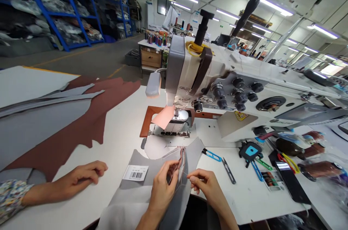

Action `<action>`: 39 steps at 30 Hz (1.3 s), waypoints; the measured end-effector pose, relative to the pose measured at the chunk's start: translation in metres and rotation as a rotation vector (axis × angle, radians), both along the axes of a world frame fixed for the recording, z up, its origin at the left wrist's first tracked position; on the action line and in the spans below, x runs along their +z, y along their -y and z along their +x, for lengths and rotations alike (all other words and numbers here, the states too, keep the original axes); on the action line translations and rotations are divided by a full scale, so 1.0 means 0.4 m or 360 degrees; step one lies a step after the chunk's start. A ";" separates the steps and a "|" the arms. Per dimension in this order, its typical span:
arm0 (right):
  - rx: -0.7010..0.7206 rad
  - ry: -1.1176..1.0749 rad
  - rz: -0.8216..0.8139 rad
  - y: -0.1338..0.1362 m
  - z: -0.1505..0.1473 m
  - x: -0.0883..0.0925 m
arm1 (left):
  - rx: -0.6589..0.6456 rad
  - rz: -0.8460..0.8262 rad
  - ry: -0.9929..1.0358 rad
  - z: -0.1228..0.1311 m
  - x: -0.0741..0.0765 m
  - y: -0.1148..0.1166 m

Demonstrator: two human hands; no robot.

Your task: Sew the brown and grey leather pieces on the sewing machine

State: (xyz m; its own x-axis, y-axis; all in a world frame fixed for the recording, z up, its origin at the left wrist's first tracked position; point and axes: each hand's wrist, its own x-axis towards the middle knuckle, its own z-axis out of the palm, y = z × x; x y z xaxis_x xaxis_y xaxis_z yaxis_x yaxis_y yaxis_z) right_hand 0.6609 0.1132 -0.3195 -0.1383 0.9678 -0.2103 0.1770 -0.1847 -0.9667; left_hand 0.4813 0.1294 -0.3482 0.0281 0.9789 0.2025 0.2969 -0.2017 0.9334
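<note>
Together, hands (163,183) (205,184) pinch smooth grey fabric (182,195) and thin thread (185,174).

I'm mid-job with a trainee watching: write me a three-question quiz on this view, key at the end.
1. What does the barcode label lie on?
A) the brown fabric
B) the grey piece
C) the blue rack
2. True or false: in the picture, the dark snips lie left of the phone.
3. Which of the camera wearer's own hands is nearer the label?

Key: 1. B; 2. true; 3. the left hand.
</note>
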 end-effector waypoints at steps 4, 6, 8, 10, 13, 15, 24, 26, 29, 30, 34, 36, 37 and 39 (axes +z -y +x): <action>-0.0072 0.0529 0.0348 -0.025 -0.026 0.009 | -0.0091 -0.0021 -0.0036 -0.006 0.010 0.004; -0.0113 0.0660 0.0436 -0.041 -0.053 0.022 | -0.0149 -0.0011 -0.0090 -0.012 0.018 0.004; -0.0116 0.0775 0.0401 -0.055 -0.077 0.031 | -0.0175 0.0042 -0.0169 -0.019 0.026 0.003; -0.0090 0.0828 0.0324 -0.065 -0.088 0.031 | -0.0177 0.0113 -0.0264 -0.025 0.034 0.003; -0.0021 0.0687 0.0271 -0.073 -0.078 0.014 | -0.0124 0.0236 -0.0478 -0.027 0.041 0.007; 0.0036 0.0492 0.0211 -0.074 -0.059 -0.001 | -0.0076 0.0342 -0.0688 -0.023 0.043 0.012; 0.0115 -0.0437 -0.0274 -0.039 -0.005 -0.029 | -0.0363 -0.0204 -0.0829 -0.021 0.114 -0.017; 0.0040 -0.0509 -0.0198 -0.023 -0.009 -0.032 | -0.0409 -0.0379 -0.0844 -0.022 0.143 -0.040; -0.0008 -0.0572 -0.0098 -0.002 -0.022 -0.041 | -0.0403 -0.0410 -0.0882 -0.014 0.194 -0.066; -0.0010 -0.0617 -0.0096 0.003 -0.027 -0.045 | -0.0377 -0.0379 -0.0893 -0.008 0.212 -0.069; -0.0010 -0.1009 -0.0199 0.005 -0.034 -0.070 | -0.0548 -0.0493 -0.0821 0.027 0.263 -0.057; -0.0011 -0.1205 -0.0288 0.001 -0.027 -0.083 | -0.0720 -0.0785 -0.0675 0.042 0.259 -0.050; -0.0014 -0.1260 -0.0320 -0.001 -0.020 -0.088 | -0.0770 -0.0921 -0.0607 0.046 0.250 -0.050; -0.0010 -0.1272 -0.0327 0.000 -0.004 -0.095 | -0.0786 -0.1065 -0.0524 0.047 0.226 -0.057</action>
